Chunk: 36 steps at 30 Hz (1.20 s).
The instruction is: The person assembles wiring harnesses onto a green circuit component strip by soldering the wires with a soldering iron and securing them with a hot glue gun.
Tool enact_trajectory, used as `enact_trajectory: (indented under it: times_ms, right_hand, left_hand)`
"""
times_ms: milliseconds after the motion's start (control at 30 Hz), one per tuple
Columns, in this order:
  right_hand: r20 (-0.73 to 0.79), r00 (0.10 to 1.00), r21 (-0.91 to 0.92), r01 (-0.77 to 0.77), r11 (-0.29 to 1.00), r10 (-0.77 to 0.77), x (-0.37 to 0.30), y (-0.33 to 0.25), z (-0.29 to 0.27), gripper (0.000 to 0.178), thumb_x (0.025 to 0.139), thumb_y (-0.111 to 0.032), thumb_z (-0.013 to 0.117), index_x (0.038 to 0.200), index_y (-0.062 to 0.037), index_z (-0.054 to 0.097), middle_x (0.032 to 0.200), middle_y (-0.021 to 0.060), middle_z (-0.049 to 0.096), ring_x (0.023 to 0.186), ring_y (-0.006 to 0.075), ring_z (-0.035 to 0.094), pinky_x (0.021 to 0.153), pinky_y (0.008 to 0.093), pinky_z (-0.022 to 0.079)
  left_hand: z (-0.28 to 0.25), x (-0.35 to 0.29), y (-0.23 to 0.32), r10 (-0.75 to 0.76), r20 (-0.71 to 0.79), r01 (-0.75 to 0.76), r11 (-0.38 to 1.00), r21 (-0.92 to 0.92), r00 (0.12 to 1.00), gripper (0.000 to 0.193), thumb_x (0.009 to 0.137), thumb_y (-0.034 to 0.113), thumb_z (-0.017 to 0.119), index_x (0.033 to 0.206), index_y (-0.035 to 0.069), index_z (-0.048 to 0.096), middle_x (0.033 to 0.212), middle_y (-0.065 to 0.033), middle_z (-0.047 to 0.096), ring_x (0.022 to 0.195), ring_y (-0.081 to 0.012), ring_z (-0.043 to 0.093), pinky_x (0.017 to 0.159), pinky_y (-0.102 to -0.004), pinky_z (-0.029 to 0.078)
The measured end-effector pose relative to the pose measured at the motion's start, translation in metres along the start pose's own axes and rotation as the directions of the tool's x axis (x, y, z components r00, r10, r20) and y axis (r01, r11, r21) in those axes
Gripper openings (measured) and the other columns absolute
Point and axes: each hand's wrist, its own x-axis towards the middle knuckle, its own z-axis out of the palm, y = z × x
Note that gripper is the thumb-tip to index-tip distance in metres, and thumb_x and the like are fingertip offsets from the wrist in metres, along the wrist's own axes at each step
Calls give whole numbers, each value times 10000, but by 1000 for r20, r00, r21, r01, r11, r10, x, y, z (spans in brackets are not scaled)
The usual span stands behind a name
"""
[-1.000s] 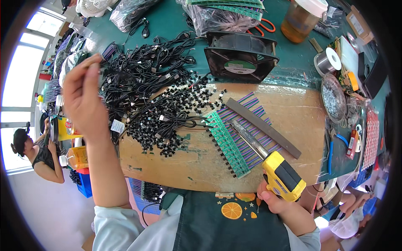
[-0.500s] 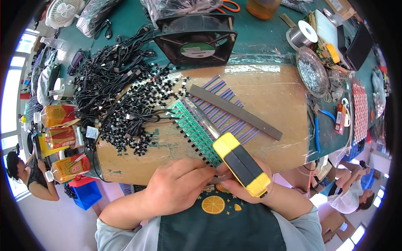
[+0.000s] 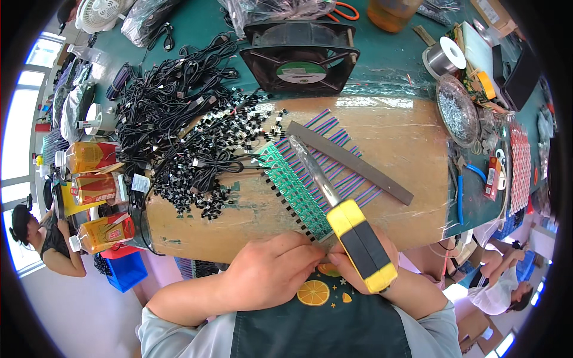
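While gripping yellow-handled soldering iron (image 3: 352, 235) in right hand (image 3: 364, 256), left hand (image 3: 271, 271) fingers pinched together at near end of green circuit strip (image 3: 292, 185), cardboard-covered tabletop (image 3: 406, 155)

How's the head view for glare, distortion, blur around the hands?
Head view: strong fisheye, black rim, cardboard work surface edges bowed. Glare streaks on the tape near the black fan; window blown out at left. Left hand, right hand and yellow-handled tool are sharp.
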Motion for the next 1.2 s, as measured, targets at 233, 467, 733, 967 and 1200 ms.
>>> enact_trajectory:
  times_ms: [233, 467, 733, 967, 1200]
  right_hand:
    - [-186, 981, -210, 13, 978, -53, -16, 16, -11, 158, 800, -75, 775, 930, -85, 686, 822, 90, 666, 702, 285, 656, 627, 377, 528]
    - [-32, 991, 28, -132, 991, 133, -29, 20, -9, 160, 805, -96, 779, 924, -84, 672, 816, 77, 660, 716, 268, 655, 638, 359, 524]
    - [12, 988, 363, -146, 920, 152, -40, 28, -1, 249, 822, -91, 772, 1018, -43, 627, 822, 71, 632, 702, 262, 639, 630, 358, 514]
    - [60, 983, 203, -182, 962, 173, -50, 35, -6, 265, 808, -78, 778, 1028, -29, 639, 842, 97, 634, 717, 269, 641, 630, 356, 516]
    - [7, 978, 136, -205, 969, 206, -45, 27, -6, 235, 815, -101, 777, 1008, -29, 663, 890, 110, 655, 762, 281, 667, 668, 367, 543]
  left_hand:
    - [-42, 4, -18, -79, -69, 90, 981, 172, 994, 211, 742, -24, 728, 941, 45, 718, 905, -109, 686, 833, -291, 693, 718, -380, 565]
    - [-52, 36, -48, 53, -221, 52, 894, 444, 974, 193, 773, -28, 713, 948, 53, 722, 910, -92, 686, 822, -301, 677, 729, -389, 549]
    - [-50, 42, -60, 87, -131, -16, 883, 468, 988, 199, 763, -31, 710, 943, 51, 732, 892, -90, 677, 796, -299, 667, 715, -392, 538]
    - [-54, 43, -58, 55, -103, -4, 896, 444, 993, 201, 751, -45, 702, 932, 41, 725, 870, -100, 665, 784, -307, 662, 710, -402, 537]
    - [-57, 45, -59, 52, -60, -20, 896, 444, 997, 244, 716, -52, 680, 937, 44, 717, 893, -109, 659, 799, -320, 663, 713, -405, 544]
